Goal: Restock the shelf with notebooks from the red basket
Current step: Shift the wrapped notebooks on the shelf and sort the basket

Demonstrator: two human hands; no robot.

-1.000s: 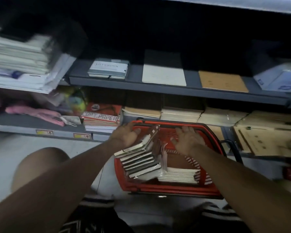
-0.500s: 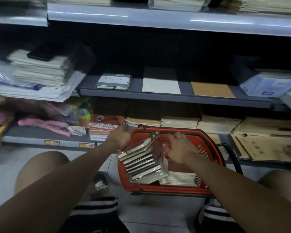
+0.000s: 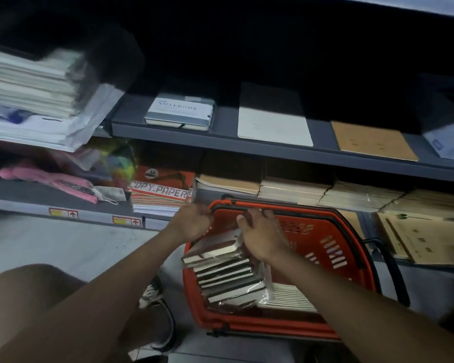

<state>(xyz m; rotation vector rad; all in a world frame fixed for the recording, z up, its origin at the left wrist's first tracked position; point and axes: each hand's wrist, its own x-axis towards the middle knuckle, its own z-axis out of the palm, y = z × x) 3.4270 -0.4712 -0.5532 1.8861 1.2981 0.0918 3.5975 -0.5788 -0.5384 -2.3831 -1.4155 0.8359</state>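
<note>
Biggest worry right now is the whole plastic-wrapped stack of notebooks (image 3: 227,276) sliding apart on me: it's leaning at the left end of the red basket (image 3: 333,247), fanned out like a deck of cards, and the wrap looks loose and slippery, so if I lift by the top book I reckon the rest could spill over the basket's left rim onto the floor. My right hand (image 3: 262,237) is spread flat over the top of the stack, fingers relaxed, pressing rather than gripping. My left hand (image 3: 192,222) is at the basket's far left corner, fingers curled, but it's blurry and I honestly can't tell if it's got hold of anything. Second risk: the basket could tip if I pull up from one end. Smaller one: the shelf (image 3: 260,146) above has its front edge right over the basket, easy to clip. As for room, that shelf has a boxed notebook (image 3: 180,112), a white pad (image 3: 274,124) and a brown pad (image 3: 372,140) with bare gaps between. The lower shelf behind the basket looks packed with kraft stacks (image 3: 296,188) and copy paper (image 3: 160,191).
</note>
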